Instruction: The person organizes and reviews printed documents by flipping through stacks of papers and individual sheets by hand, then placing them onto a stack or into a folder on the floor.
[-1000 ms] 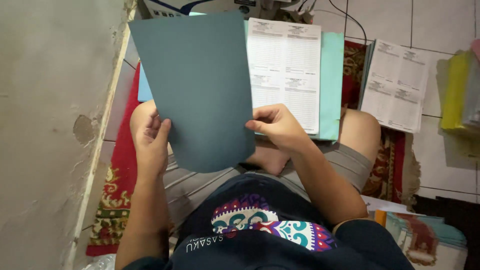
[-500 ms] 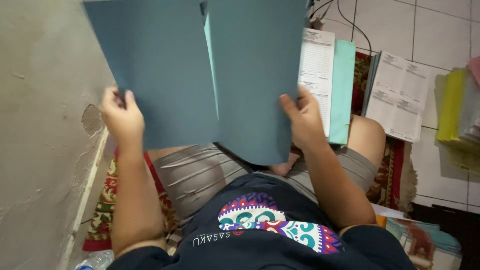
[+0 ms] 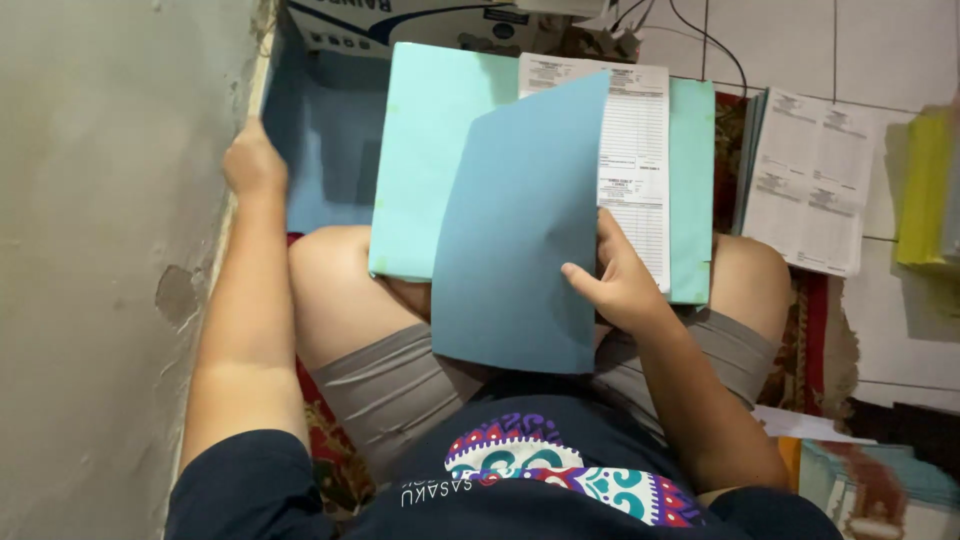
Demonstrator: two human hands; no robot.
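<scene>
My right hand pinches the blue folder cover at centre; printed white forms lie at one o'clock. My left hand, fingers hidden, reaches toward ten o'clock beside the cardboard box.

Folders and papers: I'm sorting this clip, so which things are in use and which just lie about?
In use:
blue sheet, in right hand
open folder with form
left hand, by blue stack

Lying about:
forms
yellow folders
cardboard box
cables
</scene>
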